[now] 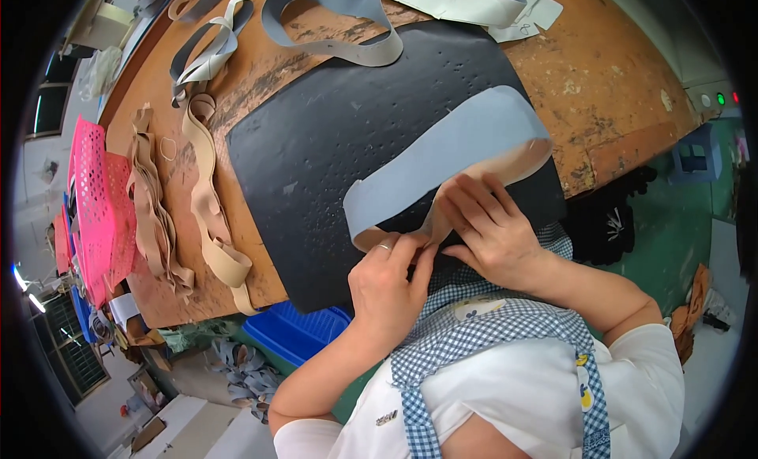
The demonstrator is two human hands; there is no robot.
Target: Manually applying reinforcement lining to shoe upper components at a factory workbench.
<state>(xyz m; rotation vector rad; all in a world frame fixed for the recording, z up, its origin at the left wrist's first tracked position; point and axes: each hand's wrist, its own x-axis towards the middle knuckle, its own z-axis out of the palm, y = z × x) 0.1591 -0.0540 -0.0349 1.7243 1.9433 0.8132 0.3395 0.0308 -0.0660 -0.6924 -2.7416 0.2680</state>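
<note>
A wide loop of strip material (450, 155), light blue outside and beige inside, stands on edge on the black mat (300, 159). My left hand (387, 281), with a ring on one finger, is closed in a pinch on the near side of the loop. Its thumb and fingertips meet at the beige part. To the right, my right hand (489, 234) lays its stretched, slightly spread fingers against the beige inner face, the thumb apart from them. Between the two hands the strip bends, and part of it is hidden by my fingers.
The mat lies on a worn wooden table (600, 88). Beige strips (209, 198) and brown strips (150, 206) lie to the left, near a pink perforated basket (103, 206). Grey-blue loops (339, 48) sit at the far side. A blue crate (296, 329) stands below the edge.
</note>
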